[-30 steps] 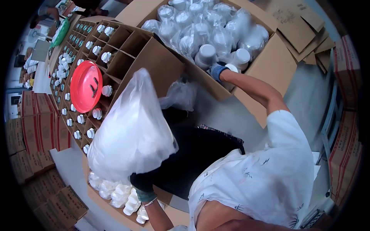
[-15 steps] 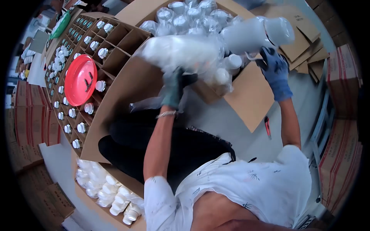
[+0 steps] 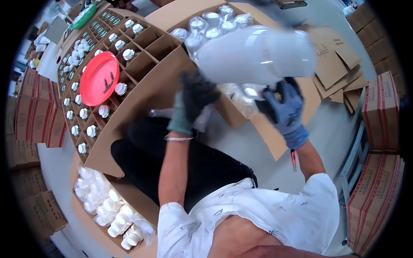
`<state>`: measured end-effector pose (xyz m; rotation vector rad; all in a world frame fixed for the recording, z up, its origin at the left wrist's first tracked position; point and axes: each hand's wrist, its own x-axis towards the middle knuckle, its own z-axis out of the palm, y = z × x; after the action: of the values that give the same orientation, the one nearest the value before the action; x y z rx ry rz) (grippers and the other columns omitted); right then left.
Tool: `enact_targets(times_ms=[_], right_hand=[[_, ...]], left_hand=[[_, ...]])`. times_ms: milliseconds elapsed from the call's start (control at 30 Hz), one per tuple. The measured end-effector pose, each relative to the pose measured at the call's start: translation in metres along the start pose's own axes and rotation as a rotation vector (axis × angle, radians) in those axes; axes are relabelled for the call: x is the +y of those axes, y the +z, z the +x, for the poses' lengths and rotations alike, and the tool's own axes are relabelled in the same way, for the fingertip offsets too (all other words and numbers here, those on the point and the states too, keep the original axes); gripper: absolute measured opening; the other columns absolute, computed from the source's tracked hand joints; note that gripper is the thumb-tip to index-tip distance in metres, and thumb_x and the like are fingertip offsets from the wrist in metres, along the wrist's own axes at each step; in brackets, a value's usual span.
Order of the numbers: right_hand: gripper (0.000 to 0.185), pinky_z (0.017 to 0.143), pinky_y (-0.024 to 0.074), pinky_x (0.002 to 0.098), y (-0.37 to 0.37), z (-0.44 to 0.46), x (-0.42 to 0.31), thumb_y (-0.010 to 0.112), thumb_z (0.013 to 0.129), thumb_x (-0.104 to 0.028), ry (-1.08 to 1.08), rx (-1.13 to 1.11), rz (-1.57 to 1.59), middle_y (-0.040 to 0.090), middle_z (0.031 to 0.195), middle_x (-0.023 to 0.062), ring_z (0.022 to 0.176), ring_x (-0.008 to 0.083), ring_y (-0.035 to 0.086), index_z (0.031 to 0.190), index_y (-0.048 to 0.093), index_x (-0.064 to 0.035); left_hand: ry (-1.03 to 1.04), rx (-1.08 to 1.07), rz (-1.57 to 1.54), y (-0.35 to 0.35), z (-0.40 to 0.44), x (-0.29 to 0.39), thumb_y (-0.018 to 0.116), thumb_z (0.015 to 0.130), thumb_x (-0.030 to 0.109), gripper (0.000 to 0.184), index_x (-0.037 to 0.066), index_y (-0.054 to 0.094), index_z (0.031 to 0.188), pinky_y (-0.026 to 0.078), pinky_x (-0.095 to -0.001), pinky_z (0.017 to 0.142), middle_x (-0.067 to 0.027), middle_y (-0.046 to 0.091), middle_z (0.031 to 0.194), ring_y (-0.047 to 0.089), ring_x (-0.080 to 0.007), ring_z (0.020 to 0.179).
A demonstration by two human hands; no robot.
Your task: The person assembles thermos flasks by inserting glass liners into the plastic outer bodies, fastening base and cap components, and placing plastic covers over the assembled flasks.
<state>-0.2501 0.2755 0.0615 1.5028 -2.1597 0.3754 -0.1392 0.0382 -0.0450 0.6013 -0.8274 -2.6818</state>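
Note:
A large white bottle with a handle (image 3: 236, 56) lies sideways in the air, blurred, in front of me. My right hand (image 3: 284, 105), in a blue and black glove, has its fingers curled at the bottle's underside by the handle. My left hand (image 3: 193, 99), in a green and black glove, is just below the bottle's left end; its fingers are smeared by motion. Clear plastic film (image 3: 204, 118) shows beside the left glove. Behind the bottle, an open carton (image 3: 234, 116) contains several plastic-wrapped bottles (image 3: 213, 26).
To the left stands a divided carton (image 3: 142, 79) with white-capped bottles and a red plate (image 3: 99, 79) on top. A lower carton (image 3: 81, 206) has wrapped white pieces. A red cutter (image 3: 294, 160) lies on the floor. Cardboard sheets (image 3: 331, 56) and stacked boxes (image 3: 378, 116) are at right.
The white bottle has moved left and slightly down with my right hand. The bagged item at my left hand is no longer visible there. The view has shifted a little.

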Motion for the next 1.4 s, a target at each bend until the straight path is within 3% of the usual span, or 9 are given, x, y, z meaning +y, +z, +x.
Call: enact_targets(times_ms=[67,167,233,333,433,667,1033,1233,1400], right_hand=[[0.036,0.083,0.047,0.0441,0.022,0.009,-0.051,0.071,0.071,-0.025,-0.146,0.043,0.209,0.054,0.095,0.0113,0.092,0.0314,0.055,0.106,0.066,-0.02],[0.039,0.095,0.0423,0.0456,0.063,0.004,-0.112,0.068,0.078,-0.022,-0.458,-0.063,0.577,0.053,0.12,0.0146,0.111,0.0338,0.051,0.116,0.062,-0.0136],[0.038,0.098,0.0414,0.0436,0.076,0.019,-0.129,0.067,0.081,-0.02,-0.737,-0.222,0.766,0.054,0.125,0.0156,0.114,0.0328,0.052,0.117,0.061,-0.0094],[0.038,0.099,0.042,0.0399,0.105,0.037,-0.129,0.066,0.081,-0.022,-0.264,-0.479,1.172,0.056,0.124,0.0147,0.116,0.03,0.053,0.117,0.061,-0.01],[0.04,0.099,0.042,0.0401,0.065,0.081,-0.159,0.068,0.081,-0.022,-0.327,-0.174,1.08,0.057,0.123,0.0129,0.116,0.0305,0.053,0.119,0.061,-0.0107],[0.037,0.097,0.0411,0.0466,0.099,0.092,-0.229,0.069,0.082,-0.022,-1.017,-0.165,1.351,0.06,0.116,0.0102,0.112,0.031,0.054,0.116,0.062,-0.0115],[0.019,0.098,0.0424,0.0411,0.099,0.1,-0.2,0.066,0.086,-0.016,-0.735,-0.397,1.467,0.062,0.112,0.0118,0.109,0.0279,0.056,0.103,0.07,-0.0085],[0.025,0.097,0.0423,0.0374,0.098,0.085,-0.212,0.069,0.082,-0.016,-0.649,-0.449,1.548,0.059,0.115,0.0128,0.111,0.0282,0.054,0.105,0.069,-0.0071],[0.03,0.102,0.0395,0.0406,0.082,0.106,-0.183,0.071,0.083,-0.019,-0.539,-0.547,1.346,0.058,0.122,0.0118,0.117,0.0268,0.052,0.11,0.068,-0.0076]], left_hand=[[0.061,-0.209,-0.168,-0.002,-0.06,0.063,0.051,0.09,0.059,0.07,0.007,0.041,0.136,0.038,-0.0582,0.102,-0.0145,0.045,0.138,0.046,-0.0368,0.123],[0.609,0.129,0.41,-0.055,-0.121,0.113,0.045,0.099,0.035,0.044,0.005,0.047,0.132,0.042,-0.042,0.103,-0.012,0.053,0.132,0.05,-0.0255,0.122],[0.73,0.295,0.116,-0.112,-0.166,0.114,0.041,0.101,0.033,0.043,0.005,0.047,0.133,0.043,-0.0374,0.103,-0.0102,0.052,0.132,0.051,-0.0235,0.121],[0.931,0.075,0.019,-0.164,-0.2,0.112,0.041,0.1,0.031,0.035,0.004,0.062,0.097,0.048,-0.0384,0.089,-0.011,0.065,0.096,0.059,-0.0204,0.088],[0.989,0.541,0.654,-0.11,-0.223,0.052,0.043,0.097,0.027,0.041,-0.003,0.061,0.074,0.047,-0.0364,0.08,-0.0123,0.064,0.08,0.06,-0.0253,0.078],[0.822,0.554,0.807,-0.082,-0.262,0.048,0.048,0.094,0.018,0.034,-0.007,0.063,0.112,0.045,-0.0357,0.093,-0.0159,0.066,0.111,0.062,-0.0255,0.102],[1.058,0.525,0.645,-0.096,-0.299,0.035,0.038,0.098,0.026,0.041,-0.003,0.064,0.11,0.043,-0.0397,0.099,-0.0155,0.066,0.11,0.061,-0.0289,0.106],[1.039,0.819,1.172,-0.151,-0.298,0.013,0.047,0.094,0.013,0.031,-0.005,0.061,0.116,0.049,-0.036,0.089,-0.0184,0.065,0.11,0.062,-0.0271,0.1],[1.02,0.431,0.305,-0.146,-0.315,0.025,0.052,0.093,0.019,0.04,-0.004,0.055,0.126,0.039,-0.0379,0.102,-0.0186,0.061,0.12,0.056,-0.0281,0.114]])
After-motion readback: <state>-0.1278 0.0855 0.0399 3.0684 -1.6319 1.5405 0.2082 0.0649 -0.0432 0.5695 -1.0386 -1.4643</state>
